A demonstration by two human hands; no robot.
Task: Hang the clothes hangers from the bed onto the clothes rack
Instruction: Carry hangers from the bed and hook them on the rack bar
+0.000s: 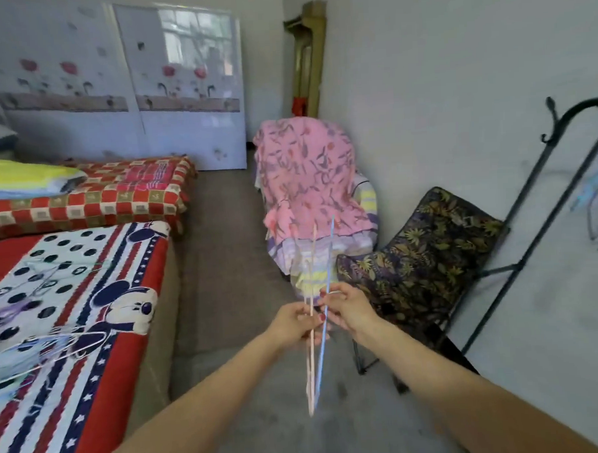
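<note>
Grey floor [224, 264] lies open mid-frame. At right the clothes rack [530, 212] is cut off. Pink hanger [311, 362] and blue hanger [322, 355], edge-on, are pinched by left hand [291, 324] and right hand [345, 310].

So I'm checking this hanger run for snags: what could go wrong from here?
The left hand and right hand pinch a pink hanger and a blue hanger close together; separating them, one might slip to the floor. The clothes rack stands behind the floral chair, so the long hangers could catch it. Hangers on the bed look tangled.
</note>
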